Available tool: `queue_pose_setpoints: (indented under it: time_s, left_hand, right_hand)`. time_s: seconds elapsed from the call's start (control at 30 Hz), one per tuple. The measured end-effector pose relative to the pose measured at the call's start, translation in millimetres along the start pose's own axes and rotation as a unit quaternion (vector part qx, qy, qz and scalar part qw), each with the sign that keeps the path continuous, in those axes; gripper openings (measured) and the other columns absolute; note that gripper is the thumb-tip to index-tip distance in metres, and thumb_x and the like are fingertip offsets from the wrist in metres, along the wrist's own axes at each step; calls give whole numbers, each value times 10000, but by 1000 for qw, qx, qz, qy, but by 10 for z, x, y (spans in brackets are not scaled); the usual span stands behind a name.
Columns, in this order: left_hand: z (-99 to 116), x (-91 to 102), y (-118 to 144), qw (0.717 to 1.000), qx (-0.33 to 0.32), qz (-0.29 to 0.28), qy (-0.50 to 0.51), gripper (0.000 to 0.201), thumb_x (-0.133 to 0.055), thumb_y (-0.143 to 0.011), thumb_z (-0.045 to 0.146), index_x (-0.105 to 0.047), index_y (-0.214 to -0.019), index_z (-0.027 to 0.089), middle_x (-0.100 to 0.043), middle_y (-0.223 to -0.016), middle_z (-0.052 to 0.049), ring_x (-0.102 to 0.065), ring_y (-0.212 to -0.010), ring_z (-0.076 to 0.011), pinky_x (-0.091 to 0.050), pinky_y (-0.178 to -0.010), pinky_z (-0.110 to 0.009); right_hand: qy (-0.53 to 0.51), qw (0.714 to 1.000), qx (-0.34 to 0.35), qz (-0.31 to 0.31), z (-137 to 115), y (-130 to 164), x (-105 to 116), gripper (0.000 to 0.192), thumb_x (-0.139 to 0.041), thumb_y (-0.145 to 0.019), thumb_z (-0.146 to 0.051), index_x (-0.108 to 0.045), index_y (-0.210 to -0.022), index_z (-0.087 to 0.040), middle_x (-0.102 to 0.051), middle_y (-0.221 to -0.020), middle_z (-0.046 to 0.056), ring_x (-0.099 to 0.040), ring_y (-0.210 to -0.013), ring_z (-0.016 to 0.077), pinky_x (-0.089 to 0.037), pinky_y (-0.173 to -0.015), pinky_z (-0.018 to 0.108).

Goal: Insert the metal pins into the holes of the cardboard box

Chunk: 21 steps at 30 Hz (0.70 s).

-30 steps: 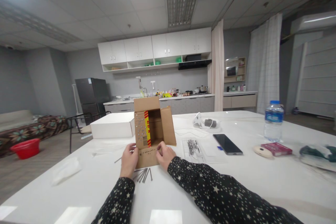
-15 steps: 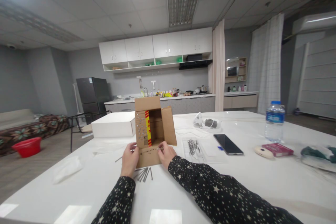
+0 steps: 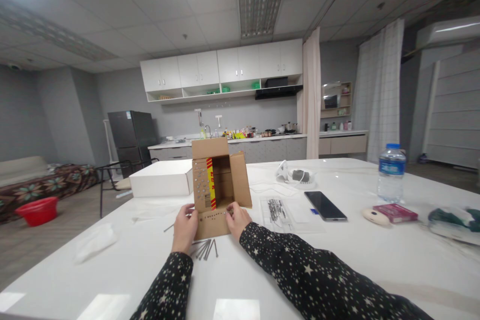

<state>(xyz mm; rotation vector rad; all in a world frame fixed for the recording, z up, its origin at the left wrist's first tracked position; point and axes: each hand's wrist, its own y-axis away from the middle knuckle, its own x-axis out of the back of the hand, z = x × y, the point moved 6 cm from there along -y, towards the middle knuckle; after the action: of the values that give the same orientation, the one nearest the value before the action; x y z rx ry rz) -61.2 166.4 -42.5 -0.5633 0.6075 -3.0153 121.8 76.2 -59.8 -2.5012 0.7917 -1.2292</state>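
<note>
An open cardboard box (image 3: 202,200) stands on the table with its mouth facing me, a red-and-yellow strip along its left side. Rows of small round metal heads dot that side. The lower flap (image 3: 212,230) slopes toward me and carries a row of small dark holes or marks. At the flap's left edge, my left hand (image 3: 185,226) grips the cardboard between thumb and fingers. My right hand (image 3: 237,219) is closed in a pinch at the flap's right end; what sits between its fingertips is too small to make out. Several long nails (image 3: 204,249) lie just below the flap.
Right of the box lies a clear plastic case (image 3: 275,212) of small metal pieces, then a black phone (image 3: 325,206). Farther right are a water bottle (image 3: 391,175) and a maroon box (image 3: 395,213). A white box (image 3: 161,180) sits behind my left hand.
My right fingertips have shifted very slightly at the flap's right end. The left hand and the box stay in place; the view has moved a touch.
</note>
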Motion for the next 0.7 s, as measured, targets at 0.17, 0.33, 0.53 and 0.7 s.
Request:
queue_pose_setpoints:
  time_s: [0.17, 0.33, 0.53, 0.7]
  left_hand:
    - [-7, 5, 2, 1000, 0, 2, -6, 312, -493, -749, 279, -580, -1021, 153, -661, -946, -96, -633, -788, -197, -491, -716, -315]
    - [2, 4, 3, 1000, 0, 3, -6, 301, -502, -750, 273, -581, -1017, 158, -663, -942, -95, -637, -785, -200, -494, -712, -317]
    - [16, -6, 6, 1000, 4, -3, -5, 308, -494, -755, 263, -576, -1030, 151, -658, -945, -98, -634, -786, -196, -493, -716, -311]
    - [0, -12, -5, 1000, -2, -3, -8, 317, -514, -747, 295, -580, -1020, 148, -661, -933, -102, -638, -787, -205, -493, -725, -325]
  right_hand:
    - [0, 1000, 0, -9, -17, 5, 13, 160, -475, -870, -235, -577, -979, -175, -610, -715, 21, -538, -660, 141, -281, -583, 246]
    - [5, 1000, -3, -14, -25, 18, 28, 161, -471, -879, -246, -576, -984, -182, -619, -746, 24, -553, -680, 142, -295, -594, 246]
    - [23, 999, -16, -17, -23, 8, 15, 159, -462, -888, -257, -566, -987, -188, -644, -824, 43, -582, -761, 155, -307, -622, 251]
    - [34, 999, -17, -18, -29, 12, 4, 165, -442, -898, -269, -545, -1007, -202, -658, -905, 59, -596, -834, 177, -319, -643, 260]
